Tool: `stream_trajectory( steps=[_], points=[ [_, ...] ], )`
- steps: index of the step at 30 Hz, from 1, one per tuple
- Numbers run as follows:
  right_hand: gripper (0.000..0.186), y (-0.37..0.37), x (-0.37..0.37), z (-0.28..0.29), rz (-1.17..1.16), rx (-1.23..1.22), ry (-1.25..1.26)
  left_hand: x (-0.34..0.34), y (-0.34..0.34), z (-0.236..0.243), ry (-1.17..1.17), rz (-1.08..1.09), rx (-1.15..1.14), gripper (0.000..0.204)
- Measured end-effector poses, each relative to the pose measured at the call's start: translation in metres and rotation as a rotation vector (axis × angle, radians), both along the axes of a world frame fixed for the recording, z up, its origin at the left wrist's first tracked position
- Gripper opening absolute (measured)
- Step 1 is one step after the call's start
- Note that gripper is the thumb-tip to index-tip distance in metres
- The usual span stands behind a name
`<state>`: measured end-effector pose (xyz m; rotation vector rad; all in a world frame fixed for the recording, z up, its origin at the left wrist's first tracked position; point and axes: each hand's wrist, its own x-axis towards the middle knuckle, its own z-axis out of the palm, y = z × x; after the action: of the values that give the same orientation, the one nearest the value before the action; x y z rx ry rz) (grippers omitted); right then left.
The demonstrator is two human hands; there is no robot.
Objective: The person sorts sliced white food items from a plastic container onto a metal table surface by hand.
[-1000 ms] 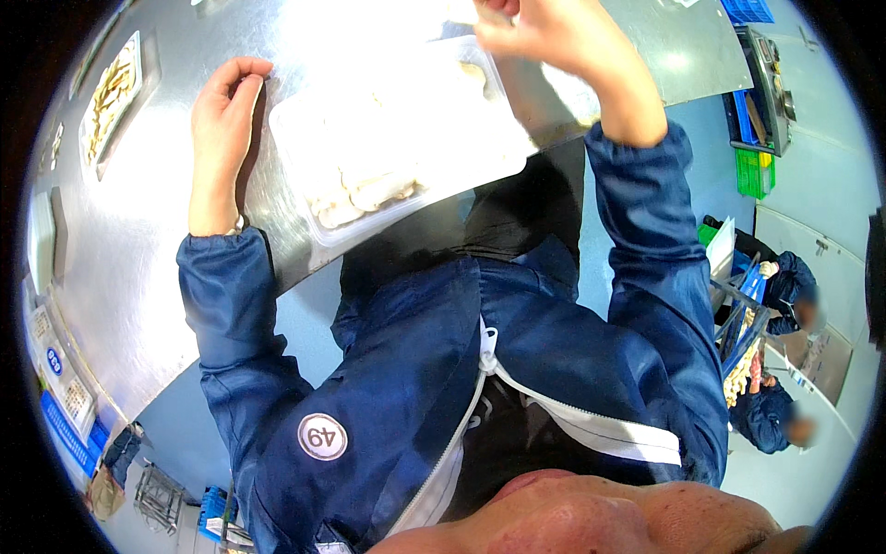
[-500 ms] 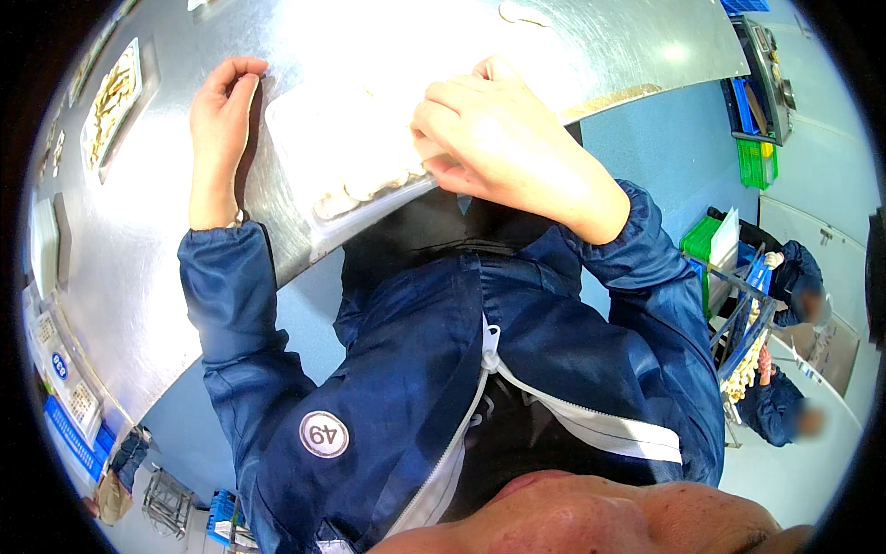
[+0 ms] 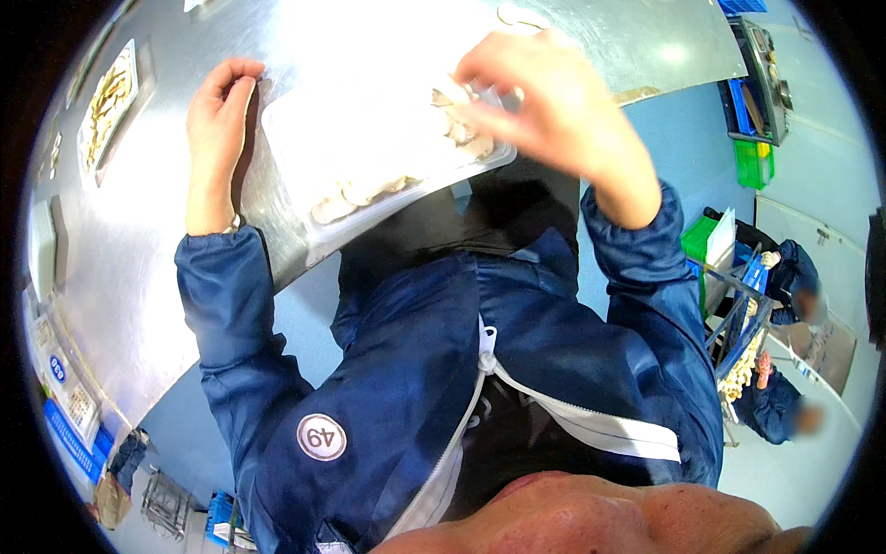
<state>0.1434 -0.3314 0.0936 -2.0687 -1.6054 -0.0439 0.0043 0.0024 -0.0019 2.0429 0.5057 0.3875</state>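
A translucent plastic tray (image 3: 323, 162) lies near the steel table's edge, with pale sliced mushroom pieces (image 3: 357, 194) along its lower side and more at its right end. My left hand (image 3: 218, 143) rests on the metal just left of the tray, fingers loosely curved and empty. Over the right end of the tray is my right hand (image 3: 544, 111), blurred by motion, its thumb and forefinger near a pale piece; whether they grip it I cannot tell. Another pale piece (image 3: 520, 17) lies on the table beyond that hand.
The steel table (image 3: 129, 268) curves round my front and left, carrying another tray of slices (image 3: 108, 111). At its lower left are a scale-like device (image 3: 65, 369) and blue crate (image 3: 69, 429). Right, beyond the table, stand stacked crates (image 3: 755, 159) and two co-workers (image 3: 794, 282) at a rack.
My right hand first came down from beyond the tray onto its right part, then lifted slightly up and right, uncovering mushroom pieces there. My left hand has stayed nearly still.
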Motion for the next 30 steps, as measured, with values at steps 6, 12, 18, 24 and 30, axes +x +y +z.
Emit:
stream_trajectory(
  steps=[6,12,18,24,30],
  points=[
    [0.026,-0.021,0.082,-0.004,-0.391,-0.019,0.064,0.002,0.000,-0.001,-0.011,-0.018,0.018,0.017],
    [0.030,-0.012,0.092,-0.005,-0.432,-0.320,-0.035,0.000,-0.002,-0.001,-0.013,0.002,0.029,0.016],
    [0.028,-0.008,0.097,-0.005,-0.418,-0.339,0.095,-0.001,-0.004,0.000,-0.005,0.012,-0.023,0.015],
    [0.028,-0.010,0.082,-0.005,-0.373,-0.202,0.189,-0.004,-0.003,0.004,0.013,0.008,-0.027,0.018],
    [0.022,-0.014,0.017,0.003,0.026,-0.165,-0.082,0.001,-0.001,-0.001,-0.022,-0.002,-0.024,0.017]
  ],
)
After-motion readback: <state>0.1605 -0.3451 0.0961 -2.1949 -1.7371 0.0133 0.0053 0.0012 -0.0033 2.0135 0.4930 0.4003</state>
